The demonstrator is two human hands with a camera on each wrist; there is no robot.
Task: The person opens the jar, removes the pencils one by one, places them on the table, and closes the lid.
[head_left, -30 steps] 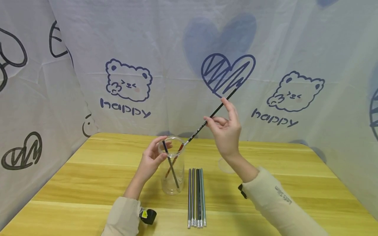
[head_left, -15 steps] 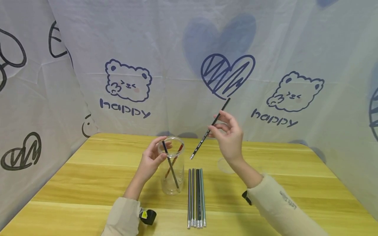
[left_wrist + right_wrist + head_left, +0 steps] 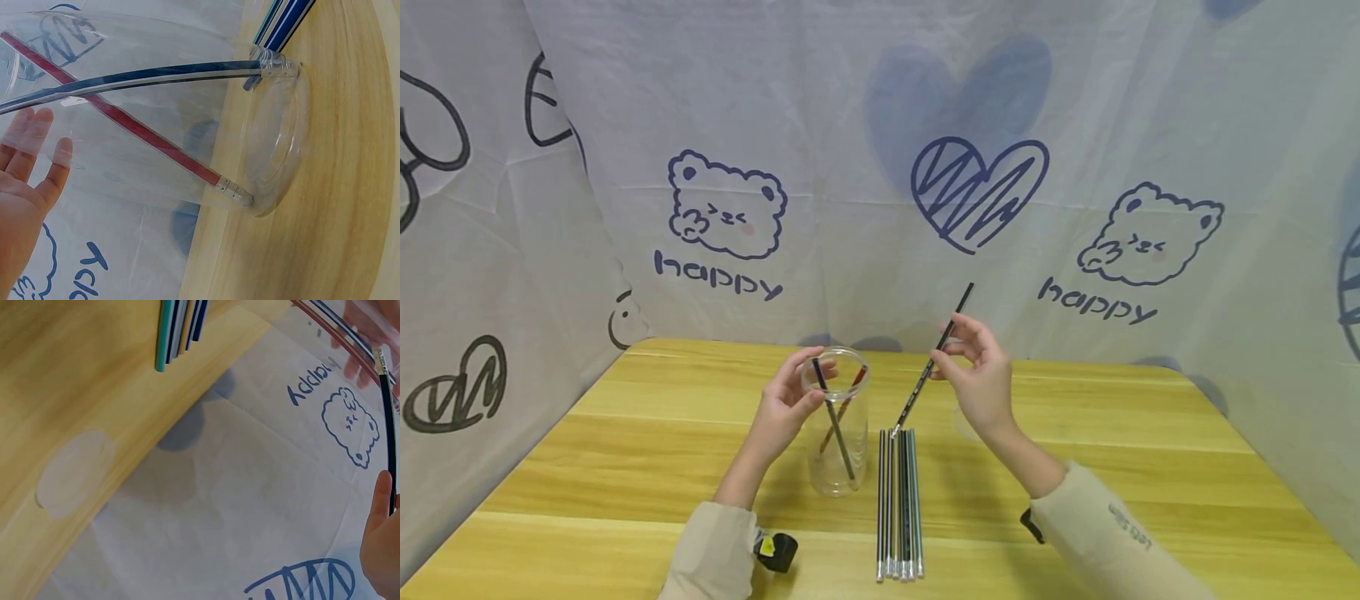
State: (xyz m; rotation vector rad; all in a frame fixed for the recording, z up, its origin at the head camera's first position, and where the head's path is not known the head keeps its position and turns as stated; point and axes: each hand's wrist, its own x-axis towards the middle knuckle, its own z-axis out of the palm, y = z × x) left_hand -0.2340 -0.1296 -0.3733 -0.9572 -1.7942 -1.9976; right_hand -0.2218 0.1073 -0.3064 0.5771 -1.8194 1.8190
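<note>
My left hand (image 3: 782, 412) grips the upper part of a clear jar (image 3: 859, 421) standing upright on the table. Inside it a red pencil (image 3: 144, 134) and a dark pencil (image 3: 156, 76) lean crosswise, their eraser ends at the bottom. Between thumb and fingers my right hand (image 3: 981, 383) pinches a black pencil (image 3: 916, 392), tilted with its eraser end down. That end is right of the jar and overlaps the far ends of a row of pencils (image 3: 904, 500) in the head view; whether it touches them I cannot tell.
The row of several pencils lies on the wooden table (image 3: 625, 467), eraser ends towards me. A clear round lid (image 3: 76, 474) lies flat on the table to the right, partly behind my right hand in the head view. A printed white cloth (image 3: 850, 208) hangs behind the table.
My right hand has moved down, taking the black pencil's eraser end from beside the jar rim to the far ends of the row. The left hand and jar have stayed put.
</note>
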